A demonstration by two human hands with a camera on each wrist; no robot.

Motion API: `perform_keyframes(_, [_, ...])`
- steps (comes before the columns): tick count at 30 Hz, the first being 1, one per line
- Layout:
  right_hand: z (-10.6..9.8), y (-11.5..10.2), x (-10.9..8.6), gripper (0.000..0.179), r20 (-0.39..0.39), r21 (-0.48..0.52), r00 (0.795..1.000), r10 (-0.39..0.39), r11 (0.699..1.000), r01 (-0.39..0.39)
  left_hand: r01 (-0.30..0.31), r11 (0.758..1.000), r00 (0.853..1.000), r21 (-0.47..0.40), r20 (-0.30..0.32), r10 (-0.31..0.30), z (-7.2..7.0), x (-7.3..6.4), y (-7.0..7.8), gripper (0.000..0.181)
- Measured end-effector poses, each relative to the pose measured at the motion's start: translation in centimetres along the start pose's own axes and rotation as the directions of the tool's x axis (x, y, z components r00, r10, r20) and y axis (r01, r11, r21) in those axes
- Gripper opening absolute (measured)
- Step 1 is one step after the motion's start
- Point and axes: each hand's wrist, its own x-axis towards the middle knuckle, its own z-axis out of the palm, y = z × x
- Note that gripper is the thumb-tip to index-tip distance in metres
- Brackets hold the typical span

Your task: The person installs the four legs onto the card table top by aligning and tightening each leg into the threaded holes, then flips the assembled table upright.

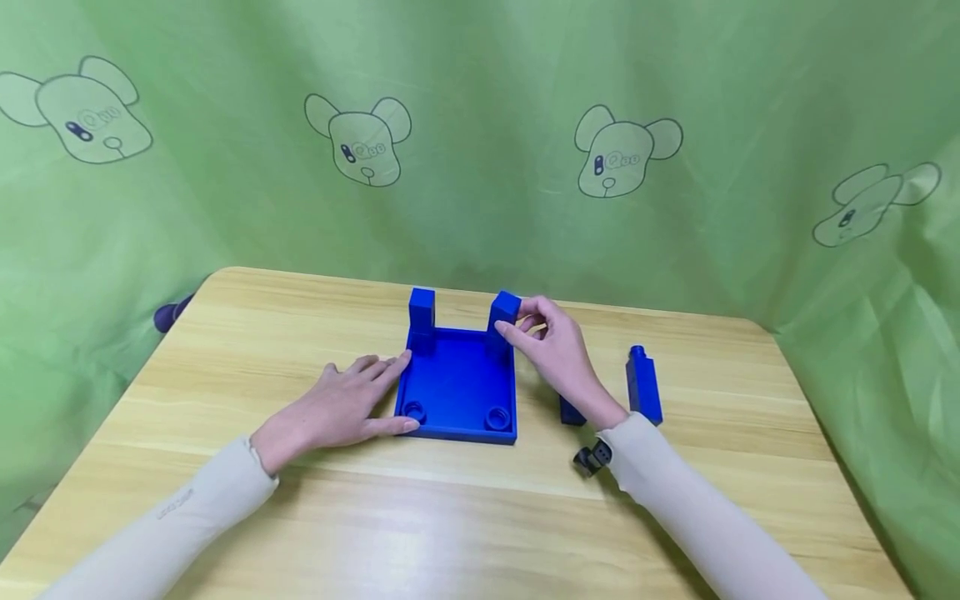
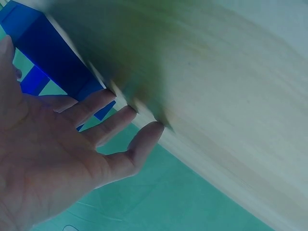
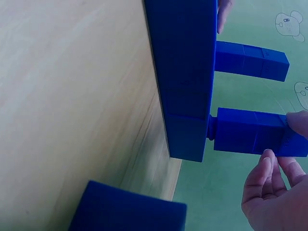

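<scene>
A square blue base (image 1: 457, 379) with a raised rim lies on the table, with round threaded sockets in its two near corners. One blue leg (image 1: 422, 311) stands upright in the far left corner. At the far right corner my right hand (image 1: 561, 350) pinches a second blue leg (image 3: 236, 130) between thumb and fingers. A narrow neck and small gap show between this leg and the base in the right wrist view. My left hand (image 1: 341, 408) rests against the base's left side, fingers spread and fairly straight, thumb at the near left corner.
To the right lies a loose blue leg (image 1: 643, 387) with a threaded end; another blue piece (image 1: 572, 412) is partly hidden by my right wrist. A black device (image 1: 592, 458) sits on that wrist. Green curtain (image 1: 495, 233) hangs behind the wooden table (image 1: 360, 533).
</scene>
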Motion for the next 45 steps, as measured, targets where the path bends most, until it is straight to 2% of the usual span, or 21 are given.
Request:
perform_keyframes(11, [0.05, 0.16, 0.41, 0.034, 0.014, -0.022, 0.999, -0.033, 0.999, 0.033, -0.006, 1.000, 1.000, 0.007, -0.011, 0.006, 0.11, 0.02, -0.04, 0.105])
perform_keyframes(18, [0.02, 0.13, 0.62, 0.042, 0.036, -0.039, 0.999, -0.038, 0.998, 0.039, -0.008, 1.000, 1.000, 0.006, -0.016, 0.008, 0.03, 0.12, -0.16, 0.105])
perform_keyframes(26, [0.18, 0.23, 0.47, 0.039, 0.039, 0.007, 0.999, -0.025, 1.000, 0.025, -0.007, 1.000, 1.000, 0.015, -0.010, 0.007, 0.08, 0.06, -0.13, 0.106])
perform_keyframes(32, [0.12, 0.25, 0.54, 0.040, 0.029, -0.019, 0.999, -0.014, 1.000, 0.015, -0.013, 1.000, 1.000, 0.029, -0.021, 0.013, 0.18, 0.15, -0.20, 0.105])
perform_keyframes(37, [0.20, -0.06, 0.81, 0.042, 0.051, -0.024, 0.999, -0.009, 1.000, 0.010, 0.000, 0.999, 0.999, 0.037, -0.032, 0.001, 0.02, 0.01, -0.25, 0.105])
perform_keyframes(45, [-0.05, -0.29, 0.44, 0.040, 0.048, -0.045, 0.999, 0.019, 0.999, -0.016, -0.011, 1.000, 1.000, 0.017, -0.025, 0.011, 0.20, -0.01, 0.04, 0.105])
